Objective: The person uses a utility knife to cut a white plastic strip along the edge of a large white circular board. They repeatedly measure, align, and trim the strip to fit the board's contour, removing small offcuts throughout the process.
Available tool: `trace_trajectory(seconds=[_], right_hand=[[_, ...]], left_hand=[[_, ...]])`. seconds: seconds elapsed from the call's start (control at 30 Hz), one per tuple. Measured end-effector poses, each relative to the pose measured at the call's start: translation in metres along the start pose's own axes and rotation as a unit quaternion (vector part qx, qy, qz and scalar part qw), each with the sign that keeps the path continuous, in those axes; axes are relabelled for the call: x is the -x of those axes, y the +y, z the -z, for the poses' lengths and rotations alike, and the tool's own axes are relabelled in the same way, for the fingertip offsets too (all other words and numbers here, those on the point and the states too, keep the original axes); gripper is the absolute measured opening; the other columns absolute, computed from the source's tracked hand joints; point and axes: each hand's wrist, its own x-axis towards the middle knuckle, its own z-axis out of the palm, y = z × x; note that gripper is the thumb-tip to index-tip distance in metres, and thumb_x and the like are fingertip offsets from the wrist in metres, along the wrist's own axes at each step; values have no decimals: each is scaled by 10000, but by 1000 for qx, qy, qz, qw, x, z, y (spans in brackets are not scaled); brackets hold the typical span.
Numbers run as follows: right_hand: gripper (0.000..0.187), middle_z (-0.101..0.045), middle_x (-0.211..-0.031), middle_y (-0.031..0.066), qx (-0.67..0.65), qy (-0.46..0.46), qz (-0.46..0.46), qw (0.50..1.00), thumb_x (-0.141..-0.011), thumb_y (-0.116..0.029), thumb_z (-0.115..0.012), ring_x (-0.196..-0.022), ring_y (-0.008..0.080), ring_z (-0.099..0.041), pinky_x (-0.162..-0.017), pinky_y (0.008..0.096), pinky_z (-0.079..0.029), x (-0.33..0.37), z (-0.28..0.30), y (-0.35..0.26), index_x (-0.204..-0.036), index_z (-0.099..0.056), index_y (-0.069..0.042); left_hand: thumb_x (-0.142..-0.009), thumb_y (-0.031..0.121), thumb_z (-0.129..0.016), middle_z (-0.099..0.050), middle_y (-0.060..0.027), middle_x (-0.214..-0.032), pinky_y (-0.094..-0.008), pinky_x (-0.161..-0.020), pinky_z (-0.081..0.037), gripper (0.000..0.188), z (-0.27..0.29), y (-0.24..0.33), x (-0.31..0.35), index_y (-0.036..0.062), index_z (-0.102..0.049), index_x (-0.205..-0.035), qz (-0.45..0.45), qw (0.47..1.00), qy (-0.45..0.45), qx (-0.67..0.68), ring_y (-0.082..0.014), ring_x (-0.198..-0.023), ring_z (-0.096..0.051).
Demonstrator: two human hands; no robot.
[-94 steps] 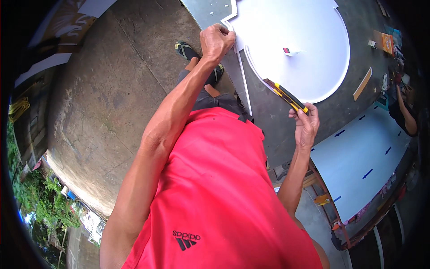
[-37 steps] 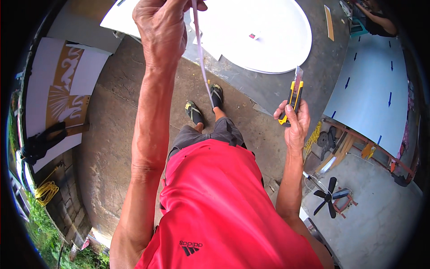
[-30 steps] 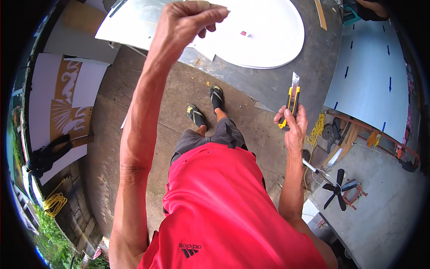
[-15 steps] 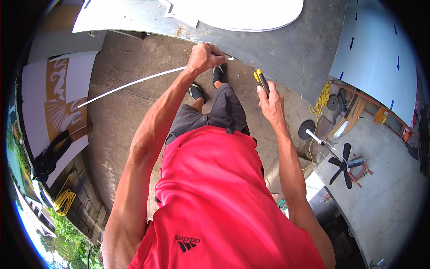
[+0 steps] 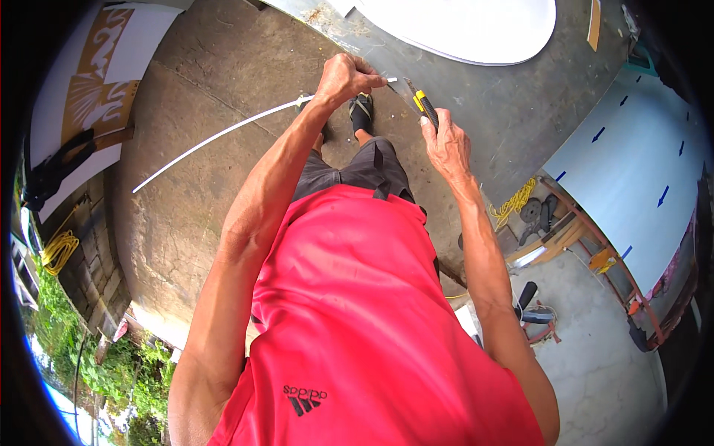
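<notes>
My left hand pinches a long, thin white strip near its right end. The rest of the strip bows down and left over the floor, and a short tip pokes out past my fingers. In my right hand is a yellow and black utility knife, gripped by its handle with the blade pointing up and left. The blade sits just right of the strip's tip; whether they touch, I cannot tell. Both hands are held in front of me, near the edge of a grey table.
Ahead lies the grey tabletop with a rounded white board on it. At right are a light blue panel with dark arrow marks, a coiled yellow cord and a fan. Patterned panels stand at left.
The whole view has shifted and turned. The knife's blade is now nearer the strip's tip, with my hands slightly closer together. Both hands keep their holds.
</notes>
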Motion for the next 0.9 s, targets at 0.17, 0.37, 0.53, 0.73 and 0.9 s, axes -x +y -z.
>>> trace_trajectory(seconds=[0.17, 0.37, 0.53, 0.73, 0.9], right_hand=[[245, -694, -845, 198, 1, -20, 45, 999, -1009, -279, -589, -738, 435, -675, -646, 525, -516, -11, 0, 12, -1096, -541, -56], [247, -694, -855, 203, 8, -30, 81, 996, -1001, -273, -597, -741, 432, -679, -649, 530, -519, -17, -2, 18, -1093, -541, -51], [242, -693, -856, 207, 6, -30, 84, 996, -996, -267, -603, -746, 431, -682, -645, 532, -520, -18, -3, 21, -1075, -539, -48], [240, -692, -857, 205, 5, -33, 87, 996, -992, -263, -604, -740, 434, -680, -641, 537, -519, -19, -4, 23, -1069, -536, -46], [241, -688, -856, 209, 13, -32, 89, 995, -990, -266, -602, -735, 440, -678, -637, 542, -520, -20, -5, 23, -1061, -532, -47]], left_hand=[[-698, 295, -864, -732, -78, -675, -304, -654, -565, 282, -2, 5, 1, 50, -810, -824, 27, 999, 6, -16, -159, -647, -719], [-638, 300, -846, -730, -88, -675, -315, -665, -568, 313, -5, 2, -2, 41, -804, -811, 43, 999, 25, -21, -176, -653, -719], [-636, 303, -844, -732, -99, -686, -323, -655, -562, 319, -6, 8, -1, 38, -805, -809, 41, 998, 27, -26, -187, -647, -711], [-672, 326, -862, -698, -50, -652, -306, -598, -496, 296, -5, 7, 0, 61, -799, -787, 50, 998, 27, -33, -142, -617, -663], [-672, 325, -858, -701, -53, -656, -306, -595, -499, 293, -5, 6, -3, 63, -799, -789, 46, 998, 20, -32, -141, -615, -664]])
